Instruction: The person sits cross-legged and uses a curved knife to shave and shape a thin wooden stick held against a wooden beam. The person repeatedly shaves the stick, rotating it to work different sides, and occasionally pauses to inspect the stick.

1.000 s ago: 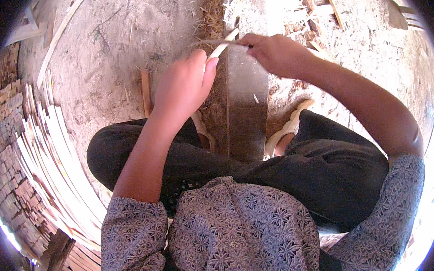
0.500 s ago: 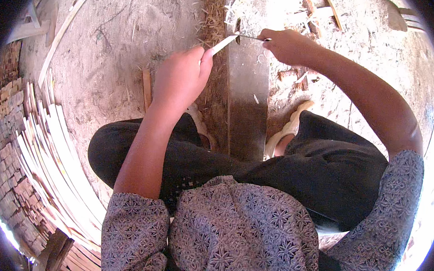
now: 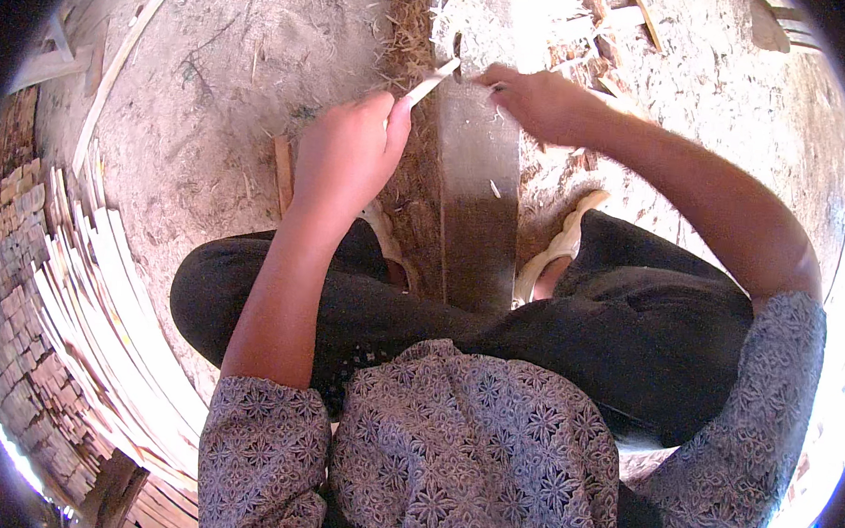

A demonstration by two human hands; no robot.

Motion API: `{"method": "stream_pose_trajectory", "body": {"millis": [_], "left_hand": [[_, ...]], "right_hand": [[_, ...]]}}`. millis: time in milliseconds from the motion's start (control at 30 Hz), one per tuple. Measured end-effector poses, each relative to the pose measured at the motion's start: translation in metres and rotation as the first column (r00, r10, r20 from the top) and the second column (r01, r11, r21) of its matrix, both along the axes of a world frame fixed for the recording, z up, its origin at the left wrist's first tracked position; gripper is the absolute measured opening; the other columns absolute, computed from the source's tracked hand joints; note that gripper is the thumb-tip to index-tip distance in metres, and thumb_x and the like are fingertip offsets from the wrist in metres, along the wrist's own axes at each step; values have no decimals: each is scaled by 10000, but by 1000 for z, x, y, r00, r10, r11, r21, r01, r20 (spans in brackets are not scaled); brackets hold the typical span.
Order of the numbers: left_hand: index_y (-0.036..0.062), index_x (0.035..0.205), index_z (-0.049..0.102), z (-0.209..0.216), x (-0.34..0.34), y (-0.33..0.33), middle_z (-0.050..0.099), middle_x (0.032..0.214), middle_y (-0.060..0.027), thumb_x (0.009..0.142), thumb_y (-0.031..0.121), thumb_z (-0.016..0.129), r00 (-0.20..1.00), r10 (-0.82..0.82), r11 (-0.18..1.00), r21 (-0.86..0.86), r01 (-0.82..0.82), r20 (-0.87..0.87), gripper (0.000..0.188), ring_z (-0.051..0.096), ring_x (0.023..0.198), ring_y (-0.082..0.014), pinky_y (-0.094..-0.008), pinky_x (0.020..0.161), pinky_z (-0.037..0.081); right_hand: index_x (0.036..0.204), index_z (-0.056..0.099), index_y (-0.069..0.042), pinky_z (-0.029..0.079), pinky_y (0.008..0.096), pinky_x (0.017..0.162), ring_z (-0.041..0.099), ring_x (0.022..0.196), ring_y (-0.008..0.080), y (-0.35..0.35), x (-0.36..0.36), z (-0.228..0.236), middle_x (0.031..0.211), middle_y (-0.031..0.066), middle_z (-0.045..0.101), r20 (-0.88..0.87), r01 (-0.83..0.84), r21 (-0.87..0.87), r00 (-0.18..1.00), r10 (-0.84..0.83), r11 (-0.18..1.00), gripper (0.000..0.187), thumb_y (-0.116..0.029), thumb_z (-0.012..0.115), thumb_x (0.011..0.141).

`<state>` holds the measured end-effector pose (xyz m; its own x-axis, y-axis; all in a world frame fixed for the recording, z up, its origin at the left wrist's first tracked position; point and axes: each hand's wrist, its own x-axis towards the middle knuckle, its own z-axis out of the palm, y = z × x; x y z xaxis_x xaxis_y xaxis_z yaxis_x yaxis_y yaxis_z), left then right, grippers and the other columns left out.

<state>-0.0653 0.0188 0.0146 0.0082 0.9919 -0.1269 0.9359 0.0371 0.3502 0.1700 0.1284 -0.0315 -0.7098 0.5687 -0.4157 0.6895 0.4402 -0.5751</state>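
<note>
My left hand (image 3: 352, 148) is closed around a pale wooden stick (image 3: 432, 83), which points up and to the right. The stick's far end is over the left edge of a long wooden beam (image 3: 480, 195), beside a dark slot in it. Over the beam's right side, my right hand (image 3: 539, 102) is closed, its fingers smeared by motion. A thin dark blade, like a knife seen edge-on, shows in that hand half a second ago; now it is mostly blurred. The right hand's fingertips are a little to the right of the stick's tip.
Curled wood shavings (image 3: 409, 45) lie along the beam's left side. Long pale strips (image 3: 115, 313) lie at the left beside stacked small wood blocks (image 3: 21, 268). Wood scraps (image 3: 601, 33) lie on the floor at the upper right. My feet flank the beam.
My right hand has turned and shifted slightly, and the blade that met the stick's tip is now blurred. The left hand and stick have moved very slightly left and down.
</note>
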Motion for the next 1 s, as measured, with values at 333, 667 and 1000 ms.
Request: {"method": "stream_pose_trajectory", "body": {"millis": [333,667,1000], "left_hand": [[30,790,615,2,5,3,647,716,-203,999,305,556,998,-57,996,73,57,-7,350,642,677,-431,-530,621,504],[30,804,597,18,-6,7,634,731,-215,998,289,555,996,23,993,113,-33,91,326,626,682,-445,-542,621,488],[21,801,594,17,1,22,630,736,-222,983,264,573,997,-67,987,145,62,36,304,623,679,-446,-533,612,490]], "right_hand": [[1328,534,-88,575,478,710,731,792,332,24,17,-32,876,192,703,204,-233,242,961,185,942,308,-219,471,1056],[1313,576,-127,533,501,740,697,761,393,12,-9,31,791,209,678,-53,-6,120,999,12,993,328,-308,486,1055],[1372,539,-162,549,471,692,711,700,319,16,19,8,722,173,672,-136,12,162,991,10,987,347,-310,483,1064]]}}
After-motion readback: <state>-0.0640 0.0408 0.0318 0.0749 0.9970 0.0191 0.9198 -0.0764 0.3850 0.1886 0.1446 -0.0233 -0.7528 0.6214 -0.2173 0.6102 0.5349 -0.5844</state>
